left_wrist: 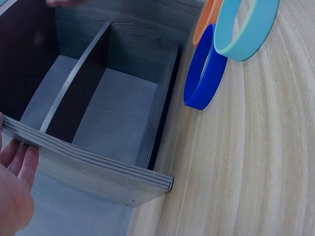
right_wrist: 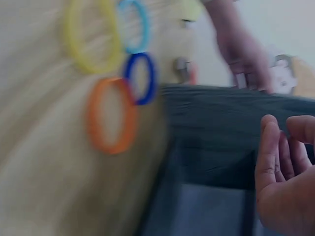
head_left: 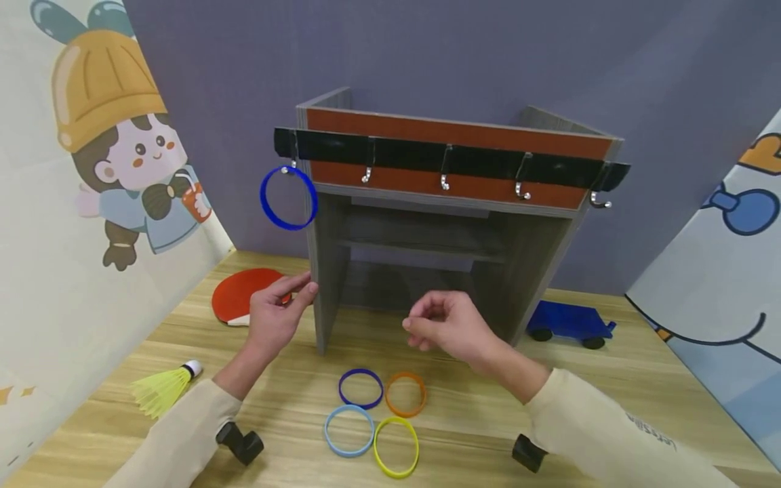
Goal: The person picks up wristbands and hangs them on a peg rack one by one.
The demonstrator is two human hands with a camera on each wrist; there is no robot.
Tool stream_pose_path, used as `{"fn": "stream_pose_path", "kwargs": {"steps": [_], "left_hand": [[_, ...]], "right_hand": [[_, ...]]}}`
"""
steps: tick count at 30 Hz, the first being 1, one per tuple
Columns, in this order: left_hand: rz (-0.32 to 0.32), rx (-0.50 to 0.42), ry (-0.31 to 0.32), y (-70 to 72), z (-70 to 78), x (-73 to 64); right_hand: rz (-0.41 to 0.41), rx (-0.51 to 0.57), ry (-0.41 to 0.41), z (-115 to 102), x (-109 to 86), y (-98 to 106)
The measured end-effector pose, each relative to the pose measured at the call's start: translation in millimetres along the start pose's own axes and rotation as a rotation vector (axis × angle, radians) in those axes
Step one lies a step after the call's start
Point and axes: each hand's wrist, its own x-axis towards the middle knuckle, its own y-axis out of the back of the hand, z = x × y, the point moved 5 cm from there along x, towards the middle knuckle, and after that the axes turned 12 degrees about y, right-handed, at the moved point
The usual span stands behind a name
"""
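Note:
My left hand [head_left: 274, 315] is at the left side panel [left_wrist: 93, 157] of a small grey wooden shelf. Its fingers touch the panel's outer face, with the thumb at the front edge. In front of the shelf opening, my right hand [head_left: 448, 322] is in the air with loosely bent fingers and nothing in them. A blue ring [head_left: 315, 203] hangs from the leftmost hook [head_left: 285, 169] of the black hook strip [head_left: 403, 150]. On the table lie a dark blue ring [head_left: 340, 390], an orange ring [head_left: 424, 393], a light blue ring [head_left: 327, 434] and a yellow ring [head_left: 417, 451].
A red paddle [head_left: 241, 291] lies left of the shelf, with a yellow shuttlecock [head_left: 161, 390] nearer to me. To the right stands a blue toy cart [head_left: 567, 322]. Several bare hooks [head_left: 445, 181] run along the strip. Printed cartoon panels flank both sides.

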Motion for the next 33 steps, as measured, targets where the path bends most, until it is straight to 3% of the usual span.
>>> {"fn": "stream_pose_path", "kwargs": {"steps": [7,13,20,33], "left_hand": [[-0.002,-0.042,0.011,0.2,-1.3,-0.6],[-0.01,-0.036,-0.001,-1.5,-2.1,0.5],[-0.004,-0.044,0.024,-1.2,-5.2,1.1],[-0.008,-0.03,-0.022,-1.3,-3.6,0.1]], "right_hand": [[-0.067,-0.09,-0.101,65,-36.1,7],[-0.091,-0.082,-0.092,95,-46.4,11],[-0.095,-0.063,-0.165,110,-46.6,7],[-0.067,-0.151,-0.163,115,-40.7,-2]]}}
